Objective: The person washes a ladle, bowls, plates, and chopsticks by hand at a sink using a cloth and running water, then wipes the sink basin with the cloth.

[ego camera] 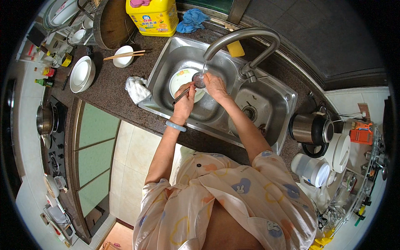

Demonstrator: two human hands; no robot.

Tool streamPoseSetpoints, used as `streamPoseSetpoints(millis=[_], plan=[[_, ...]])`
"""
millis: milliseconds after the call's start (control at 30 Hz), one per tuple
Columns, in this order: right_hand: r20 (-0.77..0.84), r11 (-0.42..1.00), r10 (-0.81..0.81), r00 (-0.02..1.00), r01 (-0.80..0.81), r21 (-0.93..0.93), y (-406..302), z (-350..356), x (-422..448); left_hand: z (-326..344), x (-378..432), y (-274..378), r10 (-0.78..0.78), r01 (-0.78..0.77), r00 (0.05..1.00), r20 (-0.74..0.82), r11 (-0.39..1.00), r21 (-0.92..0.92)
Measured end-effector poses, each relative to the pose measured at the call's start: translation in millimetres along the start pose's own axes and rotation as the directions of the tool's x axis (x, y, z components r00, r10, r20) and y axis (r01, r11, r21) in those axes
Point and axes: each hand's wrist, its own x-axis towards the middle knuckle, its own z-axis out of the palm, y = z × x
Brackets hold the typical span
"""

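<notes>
Below the running faucet, my left hand grips the dark handle of a metal ladle. The fingers of my right hand are curled at the rim of the ladle's round bowl, under the thin stream of water. Beneath both hands, a white dish with a floral pattern sits in the larger basin of the stainless steel double sink. My hands partly cover this dish. The inner side of my right-hand fingers is hidden.
Left of the sink lie a white cloth, a bowl with chopsticks across it, and stacked bowls. Behind stand a yellow detergent jug, a blue cloth and a yellow sponge. An electric kettle is at right.
</notes>
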Motion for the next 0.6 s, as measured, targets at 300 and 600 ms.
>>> streamPoseSetpoints(millis=[300, 600], plan=[[0.037, 0.997, 0.024, 0.999, -0.021, -0.069, -13.3, -0.7, 1.4, 0.6, -3.7, -1.5, 0.097, -0.093, 0.995, -0.012, 0.973, 0.211], [0.089, 0.996, 0.07, 0.994, -0.065, -0.057, -10.1, 5.5, 0.8, -0.3, -5.7, -1.7, 0.13, -0.114, 0.99, -0.055, 0.967, 0.228]])
